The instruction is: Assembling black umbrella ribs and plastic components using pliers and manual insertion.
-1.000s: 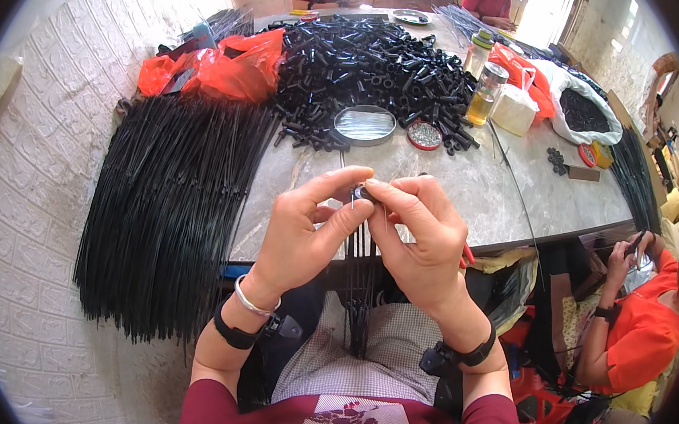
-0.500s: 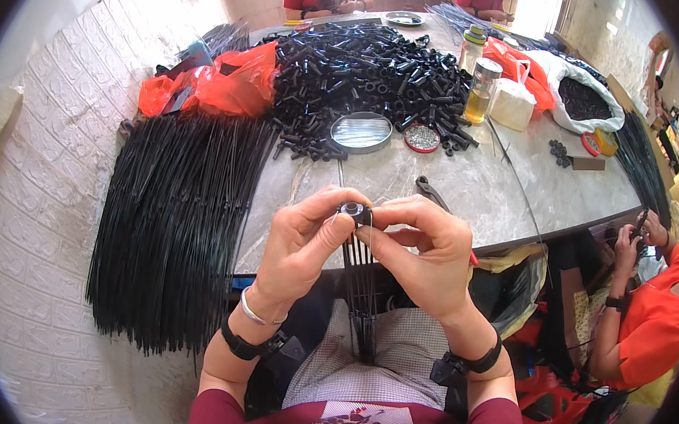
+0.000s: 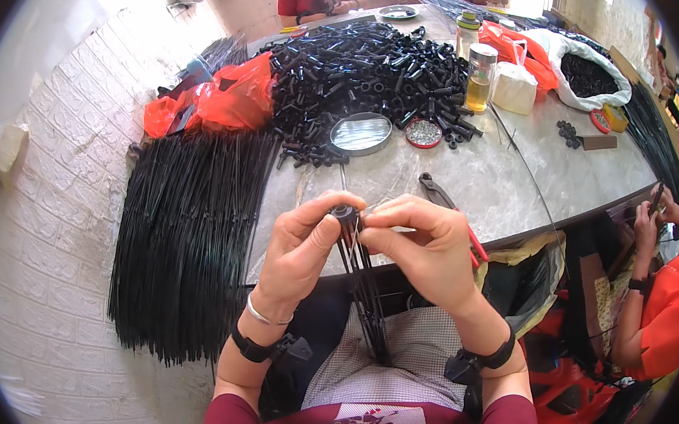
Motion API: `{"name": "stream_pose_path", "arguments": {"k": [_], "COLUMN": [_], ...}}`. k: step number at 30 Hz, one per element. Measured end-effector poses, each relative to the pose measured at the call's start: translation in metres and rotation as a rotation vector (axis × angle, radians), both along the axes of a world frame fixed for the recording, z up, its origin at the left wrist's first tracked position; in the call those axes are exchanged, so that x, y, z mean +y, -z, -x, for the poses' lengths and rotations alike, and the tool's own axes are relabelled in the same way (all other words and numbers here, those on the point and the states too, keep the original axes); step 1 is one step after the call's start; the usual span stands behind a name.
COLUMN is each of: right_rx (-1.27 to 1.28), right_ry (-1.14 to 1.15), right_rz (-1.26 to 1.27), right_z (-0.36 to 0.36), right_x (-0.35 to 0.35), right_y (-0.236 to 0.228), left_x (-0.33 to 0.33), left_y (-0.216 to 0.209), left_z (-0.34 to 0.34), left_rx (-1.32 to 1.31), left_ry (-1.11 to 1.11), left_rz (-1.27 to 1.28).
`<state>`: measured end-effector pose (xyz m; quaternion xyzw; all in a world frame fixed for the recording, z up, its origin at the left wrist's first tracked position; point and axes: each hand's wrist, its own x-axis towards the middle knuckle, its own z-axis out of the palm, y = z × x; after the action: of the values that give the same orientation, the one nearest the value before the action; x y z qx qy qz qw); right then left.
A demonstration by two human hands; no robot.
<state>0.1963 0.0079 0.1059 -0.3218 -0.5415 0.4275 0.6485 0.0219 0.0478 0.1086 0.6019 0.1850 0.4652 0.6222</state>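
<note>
Between the thumb and fingers of my left hand [image 3: 295,244] is the black round hub of an umbrella frame [image 3: 345,212]. Several thin black ribs [image 3: 366,299] hang from it down to my lap. My right hand [image 3: 425,248] is closed in a pinch beside the hub, on a thin pale wire [image 3: 355,242] that runs along the ribs; the fingertips partly hide it. Just beyond my right hand, pliers with red handles [image 3: 476,242] lie on the table.
A heap of black plastic tubes [image 3: 359,76] covers the table's far middle. In front stand a round dish of wires [image 3: 361,134] and a red-rimmed dish of small metal parts [image 3: 423,133]. Black ribs [image 3: 188,239] drape at left. Jars [image 3: 480,79] stand right; a co-worker's arm [image 3: 631,318] is beside me.
The hub has tilted, and its top faces me less. My right fingertips have shifted slightly at its right side. The whole view has turned a little, showing more of the pliers.
</note>
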Motion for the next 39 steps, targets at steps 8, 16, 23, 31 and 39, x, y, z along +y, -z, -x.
{"name": "stream_pose_path", "arguments": {"k": [8, 16, 23, 31, 39], "right_rx": [0.036, 0.042, 0.004, -0.041, -0.155], "right_ry": [-0.131, -0.152, -0.145, 0.054, 0.182], "right_rz": [0.163, 0.150, 0.151, 0.034, -0.104], "right_z": [-0.009, -0.010, -0.011, -0.010, -0.004], "right_x": [0.006, 0.006, 0.006, 0.001, 0.001], "right_y": [-0.004, -0.002, -0.002, -0.006, 0.001], "left_x": [0.004, 0.005, 0.007, 0.006, 0.003], "left_y": [0.002, 0.004, 0.007, 0.006, 0.003], "left_z": [-0.001, -0.002, -0.003, -0.011, -0.019], "left_rx": [-0.026, -0.055, -0.071, -0.033, -0.013], "left_ry": [0.053, 0.067, 0.097, -0.064, -0.108], "left_rz": [0.016, -0.048, -0.003, -0.008, -0.006]}}
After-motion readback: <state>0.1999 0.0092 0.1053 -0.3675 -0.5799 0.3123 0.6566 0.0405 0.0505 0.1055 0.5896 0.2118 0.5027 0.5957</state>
